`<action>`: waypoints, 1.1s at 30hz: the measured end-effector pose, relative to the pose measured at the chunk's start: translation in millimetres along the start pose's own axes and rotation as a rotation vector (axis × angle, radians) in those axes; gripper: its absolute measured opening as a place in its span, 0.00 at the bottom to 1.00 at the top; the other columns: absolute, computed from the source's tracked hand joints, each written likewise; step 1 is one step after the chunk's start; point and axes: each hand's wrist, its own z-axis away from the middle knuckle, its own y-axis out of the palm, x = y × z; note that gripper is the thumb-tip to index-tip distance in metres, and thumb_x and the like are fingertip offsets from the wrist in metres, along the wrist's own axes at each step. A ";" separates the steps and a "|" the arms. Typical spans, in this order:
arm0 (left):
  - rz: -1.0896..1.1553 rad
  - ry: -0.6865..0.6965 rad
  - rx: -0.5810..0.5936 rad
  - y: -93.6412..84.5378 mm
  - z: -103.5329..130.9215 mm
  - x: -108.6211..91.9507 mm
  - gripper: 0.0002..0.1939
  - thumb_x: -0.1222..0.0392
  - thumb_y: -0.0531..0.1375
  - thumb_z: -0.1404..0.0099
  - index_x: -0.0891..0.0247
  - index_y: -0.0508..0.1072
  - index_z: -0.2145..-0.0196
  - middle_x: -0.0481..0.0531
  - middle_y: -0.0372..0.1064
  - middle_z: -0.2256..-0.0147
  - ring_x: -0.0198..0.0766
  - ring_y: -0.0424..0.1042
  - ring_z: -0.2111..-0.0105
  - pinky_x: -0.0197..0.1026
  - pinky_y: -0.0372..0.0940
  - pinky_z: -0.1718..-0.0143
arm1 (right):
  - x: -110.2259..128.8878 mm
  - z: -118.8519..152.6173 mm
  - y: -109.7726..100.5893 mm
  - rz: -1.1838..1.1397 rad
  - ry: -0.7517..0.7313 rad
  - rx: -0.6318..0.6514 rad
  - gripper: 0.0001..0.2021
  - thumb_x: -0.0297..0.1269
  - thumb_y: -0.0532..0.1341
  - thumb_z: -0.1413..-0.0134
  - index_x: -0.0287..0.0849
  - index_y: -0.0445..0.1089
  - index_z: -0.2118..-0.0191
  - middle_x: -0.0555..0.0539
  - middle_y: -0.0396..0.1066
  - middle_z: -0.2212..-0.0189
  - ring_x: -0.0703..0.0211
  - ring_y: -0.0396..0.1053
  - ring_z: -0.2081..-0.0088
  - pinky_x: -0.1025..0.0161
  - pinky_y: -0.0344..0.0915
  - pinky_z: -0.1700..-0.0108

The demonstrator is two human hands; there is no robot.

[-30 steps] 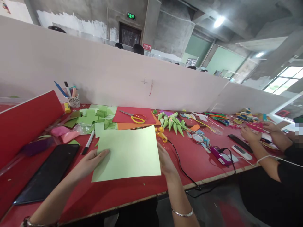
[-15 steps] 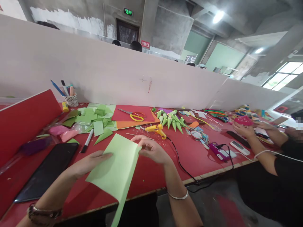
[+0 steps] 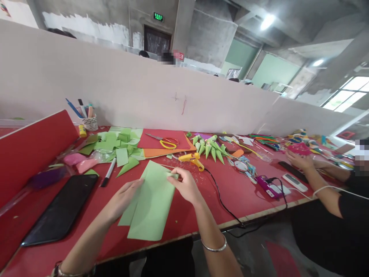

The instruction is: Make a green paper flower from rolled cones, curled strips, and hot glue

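A light green paper sheet, folded over on itself, lies slanted near the front edge of the red table. My left hand rests at the sheet's left edge, with its fingers together on the paper. At the upper right corner, my right hand pinches the folded edge between thumb and fingers. Behind the sheet lies a yellow glue gun. Yellow-handled scissors sit on red paper, beside a pile of green paper pieces.
A black phone and a marker lie left. Green paper cones, a purple power box and its black cable stand right. A pen cup is at the back. Another person's hands hold something pink at far right.
The green sheet has gone from raised and partly open to folded over and lower against the table. My left hand has moved right and my right hand slightly right along with it.
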 end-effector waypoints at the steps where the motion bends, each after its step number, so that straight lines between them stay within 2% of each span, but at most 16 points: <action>1: 0.012 -0.007 0.025 2.3 2.1 -1.6 0.23 0.41 0.53 0.45 0.62 0.73 0.63 0.55 0.73 0.62 0.46 0.71 0.62 0.39 0.66 0.66 | -0.2 -0.2 0.3 0.003 0.003 -0.035 0.08 0.40 0.57 0.53 0.41 0.62 0.74 0.54 0.57 0.79 0.67 0.55 0.76 0.71 0.52 0.75; 4: 0.022 0.040 0.198 12.0 6.9 -6.7 0.22 0.41 0.55 0.46 0.64 0.72 0.69 0.50 0.71 0.75 0.41 0.70 0.75 0.36 0.62 0.77 | 2.4 -0.5 0.9 0.043 -0.012 -0.137 0.08 0.41 0.57 0.53 0.41 0.62 0.74 0.54 0.57 0.79 0.67 0.55 0.77 0.70 0.52 0.76; 7: -0.016 0.120 0.273 20.8 6.9 -7.6 0.23 0.40 0.54 0.46 0.65 0.67 0.77 0.44 0.60 0.84 0.33 0.61 0.83 0.33 0.54 0.84 | 6.7 1.0 1.5 -0.001 -0.045 -0.227 0.08 0.40 0.57 0.52 0.42 0.63 0.69 0.51 0.62 0.75 0.65 0.59 0.74 0.69 0.55 0.73; 10: 0.004 0.097 0.257 23.0 5.9 -4.9 0.25 0.38 0.51 0.44 0.65 0.62 0.81 0.44 0.55 0.85 0.31 0.57 0.85 0.32 0.51 0.85 | 7.3 5.2 5.8 -0.186 -0.005 -0.293 0.15 0.41 0.59 0.54 0.44 0.61 0.59 0.49 0.65 0.70 0.63 0.62 0.71 0.68 0.58 0.71; 12: 0.036 0.083 0.255 21.2 6.6 -3.8 0.25 0.38 0.51 0.45 0.65 0.62 0.81 0.44 0.56 0.85 0.31 0.57 0.84 0.32 0.52 0.84 | 5.7 9.3 11.8 -0.327 0.055 -0.269 0.17 0.43 0.59 0.54 0.44 0.61 0.57 0.49 0.66 0.69 0.62 0.64 0.70 0.67 0.60 0.70; 16: 0.094 0.061 0.277 18.3 10.2 -5.1 0.24 0.38 0.52 0.46 0.65 0.64 0.80 0.45 0.59 0.84 0.31 0.59 0.83 0.32 0.53 0.83 | 4.3 17.0 24.7 -0.564 0.169 -0.157 0.14 0.45 0.59 0.53 0.40 0.66 0.64 0.47 0.69 0.71 0.59 0.67 0.69 0.63 0.63 0.66; 22: 0.112 0.016 0.286 17.8 13.6 -1.3 0.24 0.38 0.54 0.46 0.66 0.67 0.77 0.46 0.63 0.82 0.33 0.62 0.81 0.33 0.55 0.81 | 8.2 16.8 28.1 -0.588 0.178 -0.235 0.13 0.46 0.59 0.54 0.39 0.68 0.68 0.48 0.69 0.75 0.60 0.66 0.73 0.65 0.61 0.71; 24: 0.111 0.011 0.411 11.5 15.1 -0.3 0.23 0.39 0.55 0.47 0.65 0.68 0.75 0.47 0.67 0.79 0.35 0.66 0.78 0.33 0.58 0.79 | 9.3 16.3 26.8 -0.579 0.168 -0.252 0.13 0.45 0.60 0.54 0.39 0.68 0.69 0.49 0.68 0.75 0.61 0.65 0.74 0.66 0.61 0.72; 26: 0.115 0.019 0.646 3.2 17.6 -0.7 0.21 0.41 0.55 0.45 0.64 0.70 0.70 0.49 0.71 0.74 0.38 0.70 0.74 0.34 0.62 0.73 | 10.6 17.3 25.9 -0.556 0.156 -0.257 0.13 0.45 0.59 0.54 0.39 0.68 0.70 0.49 0.67 0.76 0.62 0.64 0.74 0.66 0.60 0.71; 28: 0.110 0.000 0.824 -3.3 21.0 -1.9 0.21 0.42 0.53 0.43 0.63 0.69 0.66 0.50 0.73 0.72 0.38 0.71 0.74 0.36 0.63 0.71 | 12.5 19.7 25.6 -0.523 0.150 -0.254 0.12 0.45 0.59 0.53 0.40 0.66 0.72 0.50 0.66 0.77 0.63 0.63 0.75 0.67 0.60 0.72; 30: 0.109 -0.032 0.902 -5.4 24.4 -2.3 0.21 0.41 0.52 0.43 0.62 0.68 0.64 0.51 0.73 0.71 0.37 0.71 0.77 0.36 0.63 0.75 | 15.2 22.8 25.4 -0.497 0.153 -0.245 0.12 0.45 0.59 0.53 0.40 0.65 0.73 0.51 0.65 0.78 0.63 0.62 0.76 0.67 0.60 0.72; 33: 0.129 -0.035 0.908 -2.1 26.7 -0.4 0.20 0.42 0.53 0.43 0.63 0.68 0.66 0.50 0.71 0.73 0.36 0.70 0.78 0.35 0.63 0.77 | 20.0 27.0 24.2 -0.478 0.154 -0.232 0.12 0.45 0.59 0.53 0.40 0.66 0.71 0.50 0.65 0.77 0.63 0.62 0.75 0.67 0.60 0.71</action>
